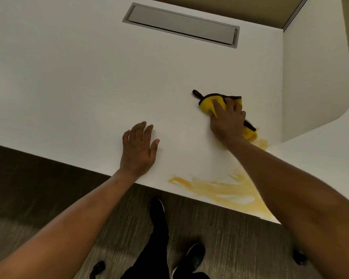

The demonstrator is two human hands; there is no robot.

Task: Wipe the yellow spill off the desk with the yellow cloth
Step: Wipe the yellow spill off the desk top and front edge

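Spill [228,190] mostly unwiped — broad yellow smear along desk [89,77] front edge, smaller patch beside cloth. Right hand [228,121] clenched on yellow cloth [209,103], pressing it down farther back; left hand [138,150] spread flat, bracing.

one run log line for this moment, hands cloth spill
right hand: pressing yellow cloth on desk | left hand: flat on desk, empty | yellow spill: smeared at near edge, unwiped
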